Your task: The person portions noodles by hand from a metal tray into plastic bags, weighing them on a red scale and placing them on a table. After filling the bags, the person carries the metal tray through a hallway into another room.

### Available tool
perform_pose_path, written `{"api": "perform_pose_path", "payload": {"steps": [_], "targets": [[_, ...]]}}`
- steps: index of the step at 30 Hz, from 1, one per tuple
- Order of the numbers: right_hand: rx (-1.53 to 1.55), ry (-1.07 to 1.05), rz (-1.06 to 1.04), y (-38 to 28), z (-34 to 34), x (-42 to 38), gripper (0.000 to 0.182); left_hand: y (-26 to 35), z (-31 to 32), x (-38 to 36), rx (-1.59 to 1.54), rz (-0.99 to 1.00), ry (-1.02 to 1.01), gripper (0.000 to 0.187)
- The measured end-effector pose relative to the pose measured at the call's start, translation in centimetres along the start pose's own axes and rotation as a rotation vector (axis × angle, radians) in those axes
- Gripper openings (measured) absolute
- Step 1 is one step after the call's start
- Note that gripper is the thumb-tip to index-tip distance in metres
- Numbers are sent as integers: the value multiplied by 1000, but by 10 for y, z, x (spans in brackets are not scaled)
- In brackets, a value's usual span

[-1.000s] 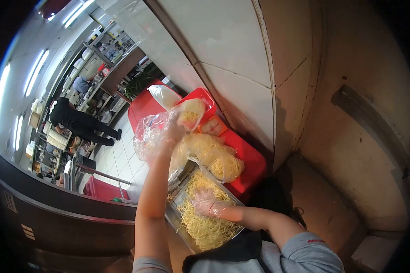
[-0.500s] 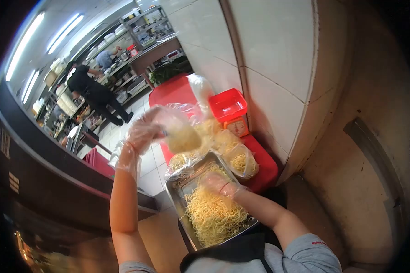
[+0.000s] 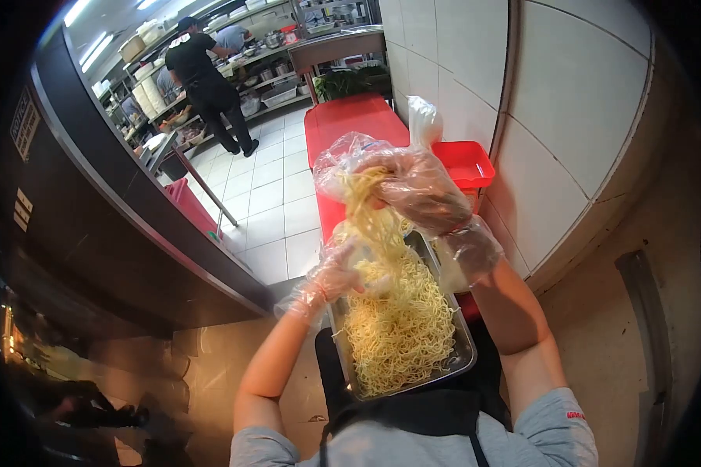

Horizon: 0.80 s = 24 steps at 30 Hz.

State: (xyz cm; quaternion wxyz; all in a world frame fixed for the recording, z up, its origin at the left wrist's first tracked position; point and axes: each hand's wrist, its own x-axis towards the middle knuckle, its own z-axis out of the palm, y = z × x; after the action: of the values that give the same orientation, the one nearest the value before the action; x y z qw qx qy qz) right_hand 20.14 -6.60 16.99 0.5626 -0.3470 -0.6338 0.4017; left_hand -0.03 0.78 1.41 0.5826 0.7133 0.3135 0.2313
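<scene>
My right hand [image 3: 424, 191], in a clear plastic glove, grips a bunch of yellow noodles [image 3: 366, 198] that hangs down over a metal tray [image 3: 466, 350]. Below and to the left, my gloved left hand [image 3: 331, 274] is closed on a whitish clear plastic bag [image 3: 353, 251], partly blurred and hidden by the falling strands. A thick heap of loose noodles [image 3: 397, 335] fills much of the tray, which rests close against my apron. More crumpled clear plastic [image 3: 343, 152] shows behind my right hand.
A red table [image 3: 354, 121] stretches ahead, bearing a red scale pan [image 3: 463, 162] and a white plastic bag [image 3: 424, 121] beside the tiled wall [image 3: 475, 70]. A dark cabinet edge [image 3: 156, 241] runs along my left. Farther off, a person in black [image 3: 206, 78] stands near shelves.
My right hand has risen from the tray with noodles in its grip. My left hand has come down with the bag toward the tray's left side. The view has shifted.
</scene>
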Motion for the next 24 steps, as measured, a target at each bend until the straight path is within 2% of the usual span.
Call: {"api": "perform_pose_path", "payload": {"steps": [2, 3, 5, 6, 7, 9, 14, 18, 19, 22, 24], "targets": [[-102, 54, -1, 0, 19, 9, 23, -16, 3, -7, -160, -139, 7, 80], [-167, -21, -181, 35, 19, 12, 18, -32, 1, -3, -188, -117, 6, 75], [-376, 101, -151, 83, 39, 4, 17, -19, -2, -13, -232, -84, -59, 67], [-392, 226, -18, 95, 54, -8, 21, -14, -3, -16, -256, -66, -89, 62], [-619, 100, 42, 120, 59, -15, 25, -16, -3, -17, -287, -48, -63, 60], [-813, -154, 147, 135, 65, -22, 31, -20, -3, -23, -343, -17, -14, 56], [-868, -609, 377, 134, 35, -5, 34, -39, -20, -21, -317, -100, -80, 54], [-861, -388, 489, 100, 12, -3, 34, -29, -19, -22, -310, -86, -85, 64], [-898, -241, 392, 103, 16, -12, 27, -28, -16, -21, -319, -66, -75, 66], [-834, -79, -360, 212, 31, -45, 37, -21, -6, -19, -295, -31, -41, 71], [-1093, -364, 50, 176, 51, -59, 33, -15, -1, -20, -218, -47, 1, 74]]}}
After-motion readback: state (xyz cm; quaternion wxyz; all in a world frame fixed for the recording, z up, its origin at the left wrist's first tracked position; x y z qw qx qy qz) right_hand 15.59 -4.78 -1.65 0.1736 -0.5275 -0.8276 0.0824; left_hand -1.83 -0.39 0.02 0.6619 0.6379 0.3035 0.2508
